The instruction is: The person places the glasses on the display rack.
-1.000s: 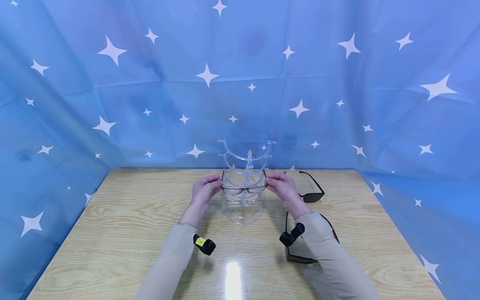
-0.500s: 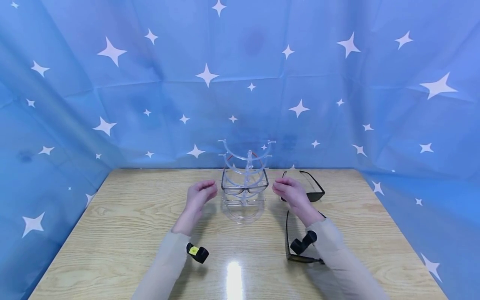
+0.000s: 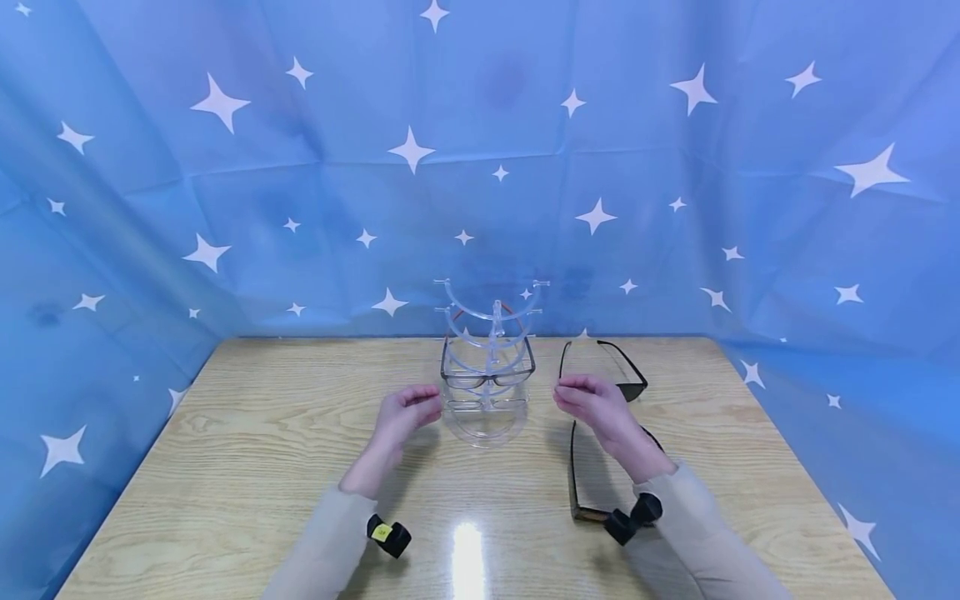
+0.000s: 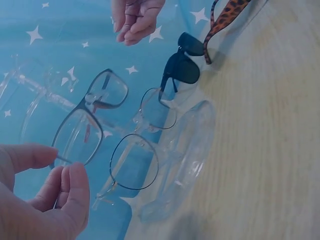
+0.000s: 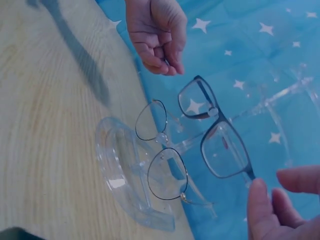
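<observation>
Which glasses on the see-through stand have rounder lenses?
The lower, wire-rimmed glasses: their rims are thin and round. The upper, thicker-framed glasses have boxier lenses.

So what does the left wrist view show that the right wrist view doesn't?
Left wrist only: the sunglasses and the spotted glasses.

Right wrist only: a long, arm-like shadow on the table, and a dark shape in the bottom left corner, too cut off to name.

Both: the table, the clear stand with grey glasses and wire glasses on it, the starry cloth, the left hand and the right hand.
</observation>
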The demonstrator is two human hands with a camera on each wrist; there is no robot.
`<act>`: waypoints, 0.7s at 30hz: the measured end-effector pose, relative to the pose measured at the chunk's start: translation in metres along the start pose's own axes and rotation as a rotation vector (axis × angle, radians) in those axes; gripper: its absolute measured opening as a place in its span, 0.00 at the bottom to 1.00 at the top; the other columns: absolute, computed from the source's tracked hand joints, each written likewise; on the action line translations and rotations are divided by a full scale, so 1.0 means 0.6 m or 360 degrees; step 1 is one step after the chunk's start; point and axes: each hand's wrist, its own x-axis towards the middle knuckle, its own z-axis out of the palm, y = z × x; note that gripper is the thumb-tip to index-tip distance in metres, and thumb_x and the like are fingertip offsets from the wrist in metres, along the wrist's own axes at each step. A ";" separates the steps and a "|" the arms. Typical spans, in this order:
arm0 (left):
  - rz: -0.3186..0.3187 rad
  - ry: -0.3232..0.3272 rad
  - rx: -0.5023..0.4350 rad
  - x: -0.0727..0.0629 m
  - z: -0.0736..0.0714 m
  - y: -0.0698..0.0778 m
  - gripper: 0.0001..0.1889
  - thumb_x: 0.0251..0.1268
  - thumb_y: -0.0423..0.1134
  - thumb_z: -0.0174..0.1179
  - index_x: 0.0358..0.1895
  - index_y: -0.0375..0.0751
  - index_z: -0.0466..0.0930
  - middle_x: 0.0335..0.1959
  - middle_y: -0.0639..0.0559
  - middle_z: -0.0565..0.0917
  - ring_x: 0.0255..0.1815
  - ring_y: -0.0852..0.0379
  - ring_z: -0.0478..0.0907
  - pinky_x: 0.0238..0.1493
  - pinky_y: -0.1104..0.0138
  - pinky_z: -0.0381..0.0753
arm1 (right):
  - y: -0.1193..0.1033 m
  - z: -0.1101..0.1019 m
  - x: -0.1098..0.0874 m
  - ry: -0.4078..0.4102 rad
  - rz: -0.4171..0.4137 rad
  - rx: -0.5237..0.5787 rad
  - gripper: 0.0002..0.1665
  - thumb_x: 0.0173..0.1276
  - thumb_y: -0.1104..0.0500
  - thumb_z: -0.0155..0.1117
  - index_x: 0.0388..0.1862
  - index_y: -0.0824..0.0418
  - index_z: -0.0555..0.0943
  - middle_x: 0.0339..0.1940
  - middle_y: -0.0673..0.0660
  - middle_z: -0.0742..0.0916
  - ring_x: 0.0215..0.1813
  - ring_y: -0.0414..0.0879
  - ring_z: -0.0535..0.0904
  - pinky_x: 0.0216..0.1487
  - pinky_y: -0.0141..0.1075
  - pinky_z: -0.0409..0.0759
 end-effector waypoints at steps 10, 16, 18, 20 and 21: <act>-0.0012 -0.0120 0.0060 -0.018 0.018 -0.024 0.16 0.57 0.25 0.59 0.47 0.19 0.74 0.37 0.43 0.82 0.31 0.61 0.79 0.41 0.68 0.83 | 0.009 -0.018 -0.048 -0.0037 -0.0009 0.0043 0.13 0.67 0.68 0.57 0.48 0.73 0.71 0.38 0.54 0.81 0.44 0.41 0.81 0.50 0.30 0.79; -0.0003 -0.0280 0.0058 -0.029 0.036 -0.037 0.16 0.56 0.25 0.59 0.47 0.17 0.73 0.33 0.48 0.81 0.32 0.61 0.78 0.43 0.66 0.82 | 0.018 -0.027 -0.070 -0.0037 -0.0077 0.0031 0.07 0.66 0.70 0.56 0.43 0.70 0.74 0.38 0.54 0.80 0.43 0.41 0.81 0.50 0.31 0.80; 0.0001 -0.0325 0.0050 -0.032 0.042 -0.042 0.16 0.56 0.25 0.59 0.47 0.17 0.73 0.34 0.48 0.81 0.32 0.61 0.78 0.43 0.66 0.82 | 0.021 -0.030 -0.075 -0.0021 -0.0085 0.0036 0.08 0.66 0.70 0.56 0.43 0.71 0.74 0.38 0.54 0.81 0.43 0.42 0.81 0.50 0.32 0.80; -0.0003 -0.0358 0.0043 -0.034 0.049 -0.046 0.16 0.55 0.25 0.59 0.47 0.18 0.73 0.34 0.47 0.81 0.33 0.61 0.78 0.43 0.67 0.82 | 0.023 -0.033 -0.081 -0.0002 -0.0078 0.0048 0.08 0.65 0.70 0.57 0.43 0.71 0.74 0.38 0.54 0.82 0.43 0.42 0.81 0.50 0.32 0.80; -0.0003 -0.0370 0.0047 -0.035 0.052 -0.048 0.16 0.55 0.25 0.60 0.47 0.18 0.74 0.35 0.46 0.81 0.33 0.61 0.78 0.43 0.67 0.82 | 0.024 -0.035 -0.084 -0.0003 -0.0076 0.0047 0.08 0.65 0.71 0.56 0.43 0.70 0.74 0.38 0.54 0.82 0.44 0.42 0.81 0.50 0.32 0.80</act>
